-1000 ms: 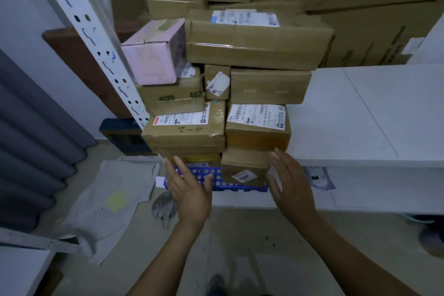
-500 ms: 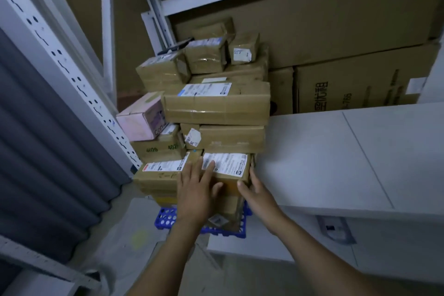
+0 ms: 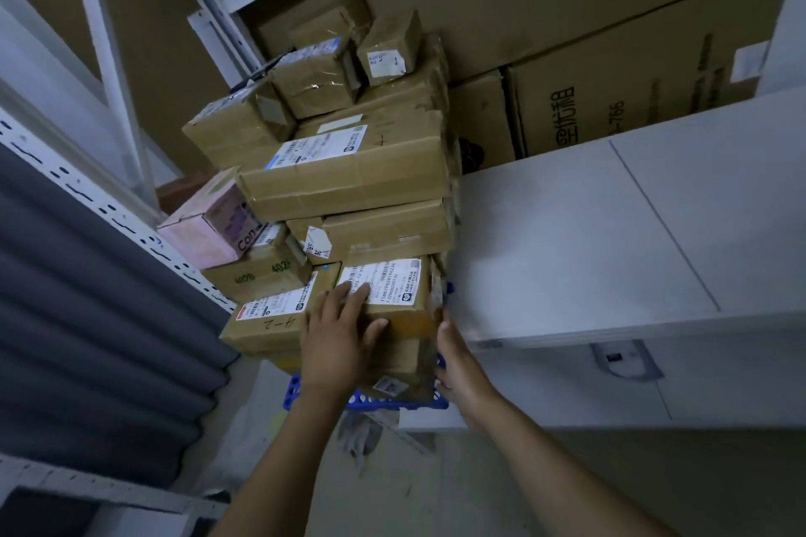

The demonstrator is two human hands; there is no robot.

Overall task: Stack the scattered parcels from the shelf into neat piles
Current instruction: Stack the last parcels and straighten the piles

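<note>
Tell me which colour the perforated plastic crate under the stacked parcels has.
Blue. The crate shows in the head view, the only one given.

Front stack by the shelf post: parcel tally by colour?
Brown cardboard parcels: 12 that can be told apart
Pink cardboard box: 1
Total: 13; more may be hidden behind or below.

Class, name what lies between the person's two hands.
Head view: the brown parcel with the white label, between the left hand and the right hand.
</note>
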